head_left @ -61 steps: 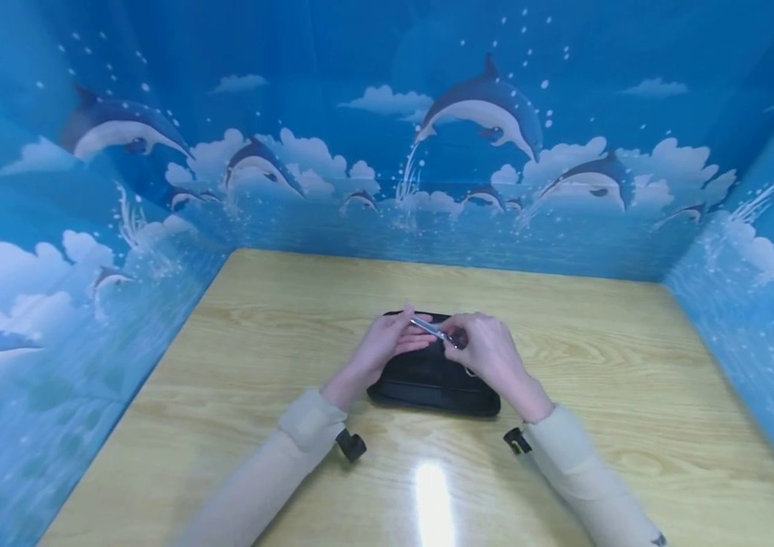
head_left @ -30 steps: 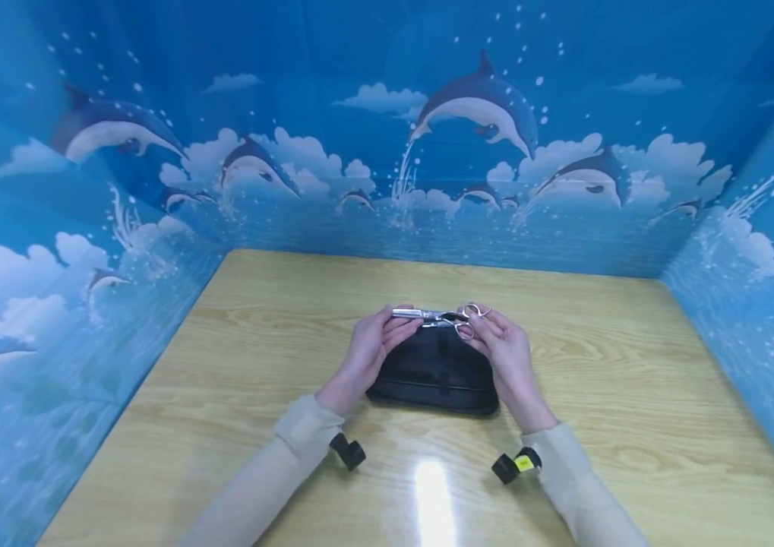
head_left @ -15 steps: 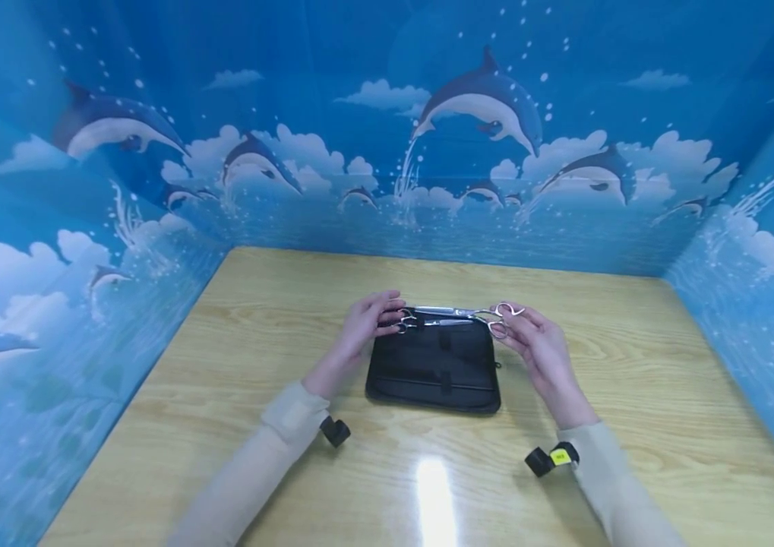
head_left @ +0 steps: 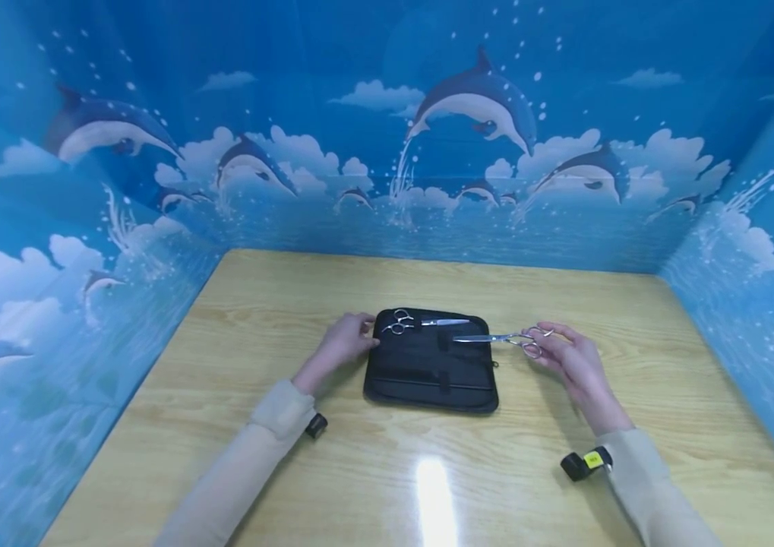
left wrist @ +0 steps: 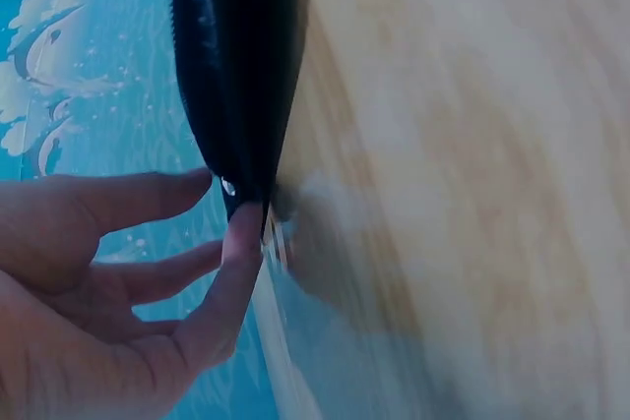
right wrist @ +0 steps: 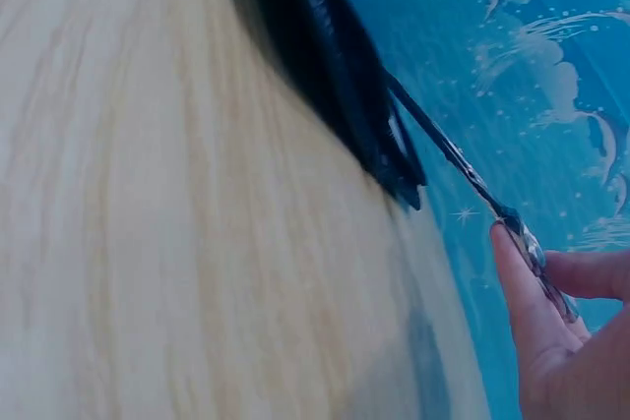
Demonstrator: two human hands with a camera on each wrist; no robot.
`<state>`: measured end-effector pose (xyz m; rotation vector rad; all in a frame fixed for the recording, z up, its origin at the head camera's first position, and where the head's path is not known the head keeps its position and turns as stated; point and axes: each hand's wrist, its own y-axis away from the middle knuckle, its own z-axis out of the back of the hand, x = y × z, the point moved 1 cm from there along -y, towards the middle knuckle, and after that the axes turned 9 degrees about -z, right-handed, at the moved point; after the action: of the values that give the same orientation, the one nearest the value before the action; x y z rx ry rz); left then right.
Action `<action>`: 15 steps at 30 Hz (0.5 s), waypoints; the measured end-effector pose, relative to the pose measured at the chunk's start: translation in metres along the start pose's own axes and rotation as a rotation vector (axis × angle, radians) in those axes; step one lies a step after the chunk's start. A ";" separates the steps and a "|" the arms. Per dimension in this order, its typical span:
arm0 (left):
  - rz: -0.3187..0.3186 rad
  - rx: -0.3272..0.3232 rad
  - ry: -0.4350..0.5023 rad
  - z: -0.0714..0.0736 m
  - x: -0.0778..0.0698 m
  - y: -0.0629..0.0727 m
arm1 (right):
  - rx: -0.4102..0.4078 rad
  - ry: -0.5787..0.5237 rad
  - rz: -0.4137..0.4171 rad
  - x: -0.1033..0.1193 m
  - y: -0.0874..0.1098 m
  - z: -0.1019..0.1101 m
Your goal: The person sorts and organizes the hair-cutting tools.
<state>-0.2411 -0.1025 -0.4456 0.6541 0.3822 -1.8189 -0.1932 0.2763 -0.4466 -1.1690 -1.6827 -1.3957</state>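
My right hand (head_left: 574, 361) pinches the finger-ring handles of silver hairdressing scissors (head_left: 489, 339), whose blades point left over a flat black case (head_left: 400, 391). In the right wrist view, the thumb and fingers pinch the scissors (right wrist: 512, 218), and the blades overlap the case (right wrist: 340, 66). A second pair of hairdressing scissors (head_left: 444, 322) lies across the top of the case, its rings to the left, a dark loop over it. At the left edge, my left hand (head_left: 345, 342) has thumb and fingertips on the case. The left wrist view shows its fingers (left wrist: 236, 272) around the case edge (left wrist: 236, 95).
The case lies on a wood-grain table (head_left: 291, 486). Blue cloth walls (head_left: 332, 220) printed with dolphins rise at the back and sides. A light reflection shines on the table front. A black camera band (head_left: 585, 462) sits at the right wrist.
The right hand has drawn its scissors rightward and nearer the body. From the blades, the left hand has moved to the case's left edge. The second scissors on the case are uncovered.
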 end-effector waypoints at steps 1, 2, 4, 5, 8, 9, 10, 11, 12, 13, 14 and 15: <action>-0.005 0.016 -0.013 -0.001 -0.001 0.001 | -0.004 0.016 -0.012 -0.001 -0.001 0.000; -0.011 0.029 -0.024 -0.002 -0.001 0.001 | -0.007 0.036 -0.021 -0.002 -0.002 0.000; -0.019 0.036 -0.045 -0.003 -0.003 0.001 | -0.007 0.061 -0.037 -0.004 -0.005 -0.002; -0.022 0.034 -0.055 -0.004 -0.004 0.001 | -0.007 0.073 -0.043 -0.005 -0.006 -0.003; -0.021 0.022 -0.067 -0.005 -0.005 0.001 | 0.000 0.099 -0.051 -0.009 -0.013 -0.007; -0.021 0.019 -0.073 -0.005 -0.005 0.001 | 0.008 0.105 -0.052 -0.010 -0.015 -0.008; -0.021 0.017 -0.076 -0.005 -0.004 0.001 | 0.020 0.117 -0.051 -0.011 -0.017 -0.010; -0.022 0.016 -0.080 -0.005 -0.004 0.001 | 0.029 0.126 -0.051 -0.012 -0.020 -0.011; -0.022 0.016 -0.083 -0.006 -0.004 0.001 | 0.036 0.134 -0.054 -0.013 -0.022 -0.012; -0.024 0.015 -0.085 -0.006 -0.004 0.001 | 0.041 0.140 -0.058 -0.014 -0.025 -0.013; -0.025 0.015 -0.086 -0.006 -0.003 0.001 | 0.047 0.151 -0.059 -0.014 -0.027 -0.014; -0.026 0.015 -0.087 -0.006 -0.003 0.001 | 0.048 0.166 -0.060 -0.015 -0.028 -0.015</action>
<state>-0.2385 -0.0974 -0.4484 0.5802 0.3209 -1.8693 -0.2143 0.2572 -0.4675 -0.9555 -1.6362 -1.4389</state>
